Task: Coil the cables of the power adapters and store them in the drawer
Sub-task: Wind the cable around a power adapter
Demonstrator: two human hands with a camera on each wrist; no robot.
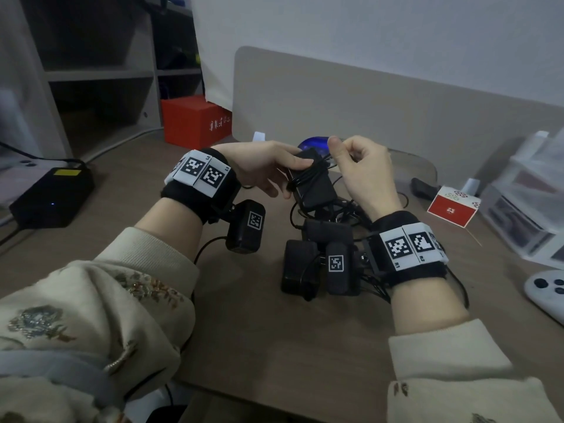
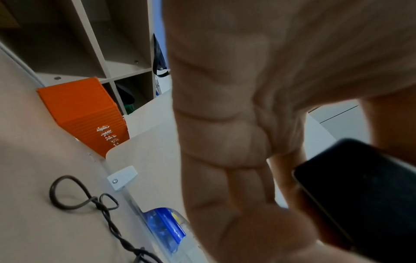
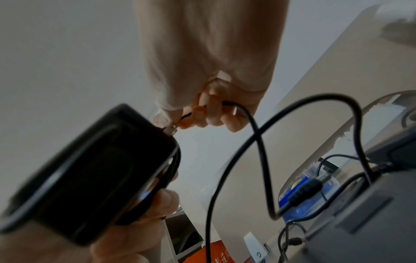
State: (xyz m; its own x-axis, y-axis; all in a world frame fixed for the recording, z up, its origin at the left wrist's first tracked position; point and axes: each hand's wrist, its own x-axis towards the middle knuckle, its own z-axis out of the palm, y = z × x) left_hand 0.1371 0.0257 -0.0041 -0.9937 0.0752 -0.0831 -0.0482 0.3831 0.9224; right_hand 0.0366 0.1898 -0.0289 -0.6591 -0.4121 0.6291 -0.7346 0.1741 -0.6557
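Note:
My left hand [image 1: 274,169] grips a black power adapter [image 1: 311,181] above the desk, with several turns of its black cable wound around the body. My right hand [image 1: 363,172] pinches that cable [image 1: 328,160] just right of the adapter's top. In the right wrist view the cable [image 3: 258,142] hangs in a loose loop from the right hand [image 3: 209,71] beside the adapter [image 3: 90,174]. The left wrist view shows the adapter's corner [image 2: 364,195] against the left hand [image 2: 236,142]. Two more black adapters [image 1: 328,233] [image 1: 297,267] lie in tangled cables below my hands.
A clear plastic drawer unit [image 1: 528,203] stands at the right edge, with a small red and white carton [image 1: 451,209] and a white controller [image 1: 546,291] near it. A red box [image 1: 195,120] and a black device [image 1: 52,193] sit at the left. A partition [image 1: 366,111] backs the desk.

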